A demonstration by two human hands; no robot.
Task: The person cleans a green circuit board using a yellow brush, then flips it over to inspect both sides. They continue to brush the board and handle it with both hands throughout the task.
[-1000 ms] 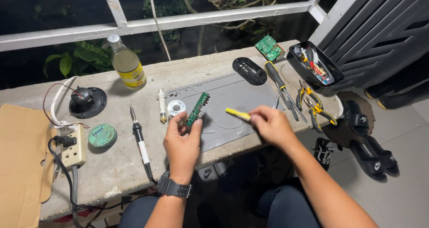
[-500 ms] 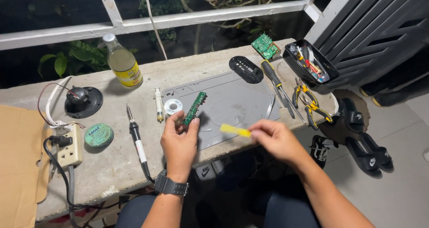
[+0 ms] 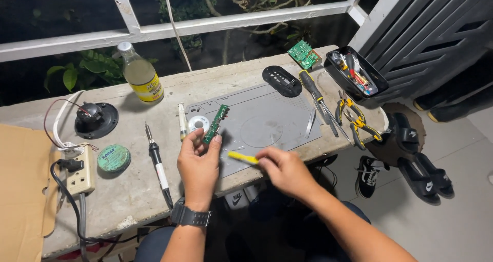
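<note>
**Two hands at the workbench, one board, one yellow tool**

Near the front edge of the table (image 3: pixel 128 200), the left hand (image 3: pixel 197 164) pinches a narrow green circuit board (image 3: pixel 215 124) by its lower end, tilted up over the grey mat (image 3: pixel 277 113). Just beside it, the right hand (image 3: pixel 285 170) is closed around a small yellow tool (image 3: pixel 243 157), tip pointing toward the board. Left of the mat lies a soldering iron (image 3: pixel 156 162). Further back stands a glass bottle (image 3: pixel 139 76); a black tray (image 3: pixel 357 74) sits at the far right corner.
</note>
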